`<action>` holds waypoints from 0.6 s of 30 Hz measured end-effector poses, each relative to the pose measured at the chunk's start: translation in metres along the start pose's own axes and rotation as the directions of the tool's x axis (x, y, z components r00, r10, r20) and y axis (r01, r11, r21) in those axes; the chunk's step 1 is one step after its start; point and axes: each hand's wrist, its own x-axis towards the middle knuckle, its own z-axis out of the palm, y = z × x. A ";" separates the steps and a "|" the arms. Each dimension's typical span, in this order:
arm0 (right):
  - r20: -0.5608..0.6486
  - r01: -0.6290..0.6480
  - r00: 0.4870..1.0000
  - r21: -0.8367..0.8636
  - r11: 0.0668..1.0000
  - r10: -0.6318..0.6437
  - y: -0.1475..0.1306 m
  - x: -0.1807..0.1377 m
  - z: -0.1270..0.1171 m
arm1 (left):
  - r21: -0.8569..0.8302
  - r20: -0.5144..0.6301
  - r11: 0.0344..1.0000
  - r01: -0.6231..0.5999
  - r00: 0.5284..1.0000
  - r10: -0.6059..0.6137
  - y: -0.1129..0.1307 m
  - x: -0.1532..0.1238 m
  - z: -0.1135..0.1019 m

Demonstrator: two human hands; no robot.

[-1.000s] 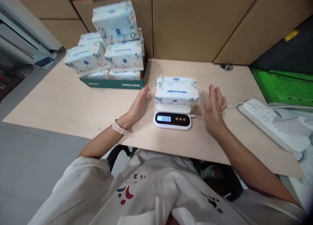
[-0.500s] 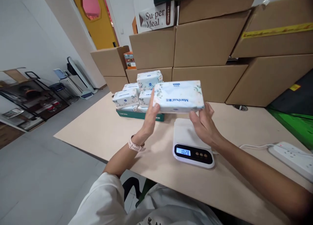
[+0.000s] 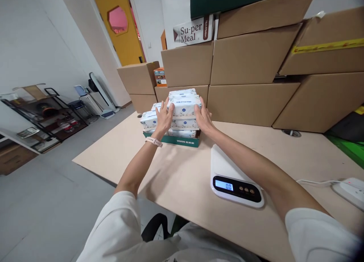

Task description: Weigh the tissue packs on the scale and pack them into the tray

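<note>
A white tissue pack (image 3: 184,105) with blue lettering and a floral print is held at its two ends, on top of a stack of like packs. My left hand (image 3: 164,118) grips its left end, and my right hand (image 3: 204,117) presses on its right end. Under it lies another tissue pack (image 3: 184,124), with more packs (image 3: 149,120) to the left. The stack rises from a shallow green carton (image 3: 182,140). Nearer me sits a white digital scale (image 3: 227,163), partly behind my right forearm, its display (image 3: 224,185) reading 0.0.
Cardboard boxes (image 3: 241,102) are piled along the back of the table (image 3: 182,171). A white power strip (image 3: 351,192) with a cable lies at the right. A shelf rack (image 3: 42,114) stands on the floor at the left.
Both hands have carried the tissue pack from above the scale to the stack at the left, further from me. The scale's display has gone from 102.8 to 0.0.
</note>
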 end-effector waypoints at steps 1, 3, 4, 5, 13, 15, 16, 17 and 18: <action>-0.009 0.008 1.000 -0.003 1.000 -0.008 0.004 0.003 0.003 | 0.041 -0.007 0.999 -0.014 1.000 0.014 -0.006 0.002 0.000; -0.021 0.031 0.999 -0.029 0.999 -0.032 0.012 0.007 0.006 | 0.127 -0.021 0.991 -0.042 0.999 0.045 -0.015 0.004 0.000; -0.026 0.042 0.999 -0.041 0.998 -0.043 0.015 0.009 0.007 | 0.169 -0.027 0.984 -0.051 0.998 0.056 -0.018 0.005 0.000; -0.031 0.051 0.998 -0.044 0.998 -0.052 0.018 0.010 0.008 | 0.203 -0.031 0.978 -0.049 0.998 0.057 -0.020 0.004 -0.001; -0.301 0.096 0.951 0.056 0.994 -0.075 0.026 -0.004 0.007 | 0.232 -0.391 0.960 0.158 0.919 -0.057 -0.045 -0.001 -0.048; -0.420 0.177 0.896 0.033 0.984 -0.147 0.021 -0.012 0.008 | 0.047 -0.479 0.970 0.237 0.858 -0.186 -0.058 0.000 -0.065; -0.459 0.234 0.866 0.017 0.972 -0.200 0.017 -0.017 0.010 | -0.053 -0.488 0.961 0.272 0.832 -0.263 -0.065 0.001 -0.072; -0.471 0.298 0.843 0.004 0.955 -0.261 0.012 -0.023 0.012 | -0.144 -0.478 0.942 0.304 0.812 -0.336 -0.073 0.002 -0.077; -0.441 0.361 0.838 0.005 0.933 -0.322 0.007 -0.030 0.016 | -0.217 -0.452 0.916 0.336 0.797 -0.400 -0.081 0.003 -0.081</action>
